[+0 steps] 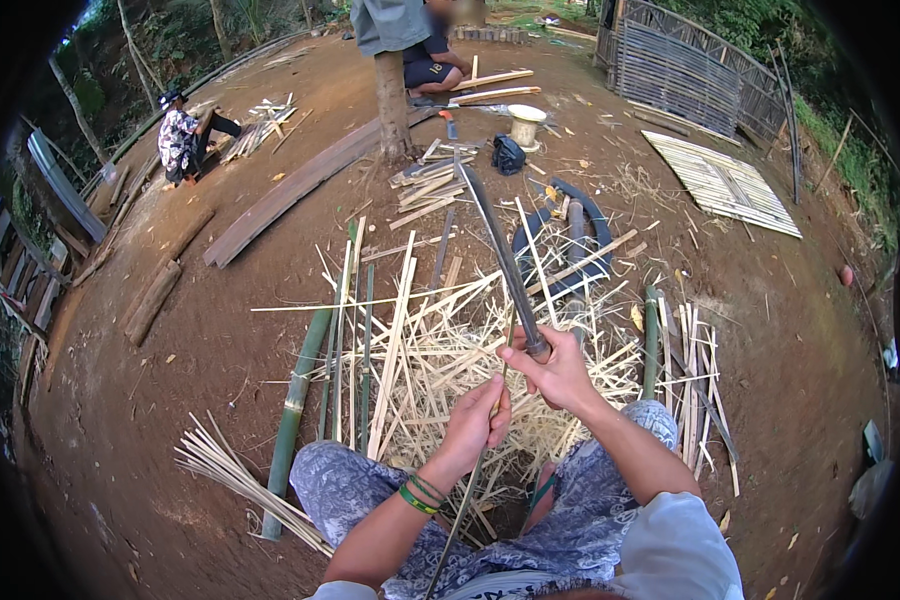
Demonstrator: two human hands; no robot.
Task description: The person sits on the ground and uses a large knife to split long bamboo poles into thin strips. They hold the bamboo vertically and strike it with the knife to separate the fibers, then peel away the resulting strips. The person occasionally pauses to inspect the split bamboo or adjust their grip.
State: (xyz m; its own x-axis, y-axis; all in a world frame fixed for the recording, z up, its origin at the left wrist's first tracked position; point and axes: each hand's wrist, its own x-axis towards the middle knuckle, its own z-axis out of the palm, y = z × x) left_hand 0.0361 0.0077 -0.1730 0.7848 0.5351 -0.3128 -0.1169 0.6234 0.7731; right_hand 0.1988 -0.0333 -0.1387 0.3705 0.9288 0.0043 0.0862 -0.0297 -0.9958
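Note:
My right hand (558,372) is closed round the handle of a long machete (503,245), whose dark blade points up and away from me. Between the fingers of my left hand (478,418) is a thin bamboo strip (462,515). It runs from near my lap up past the hand toward the machete's handle end; whether blade and strip touch, I cannot tell. Under both hands lies a loose heap of pale bamboo shavings (420,380) and split strips, between my knees.
A green bamboo pole (295,400) and a bundle of pale strips (240,480) lie to my left, more strips (692,370) to my right. Beyond the heap are a black tyre (598,225), a tree trunk (392,110) and a slatted panel (725,180). Two people sit or crouch farther off.

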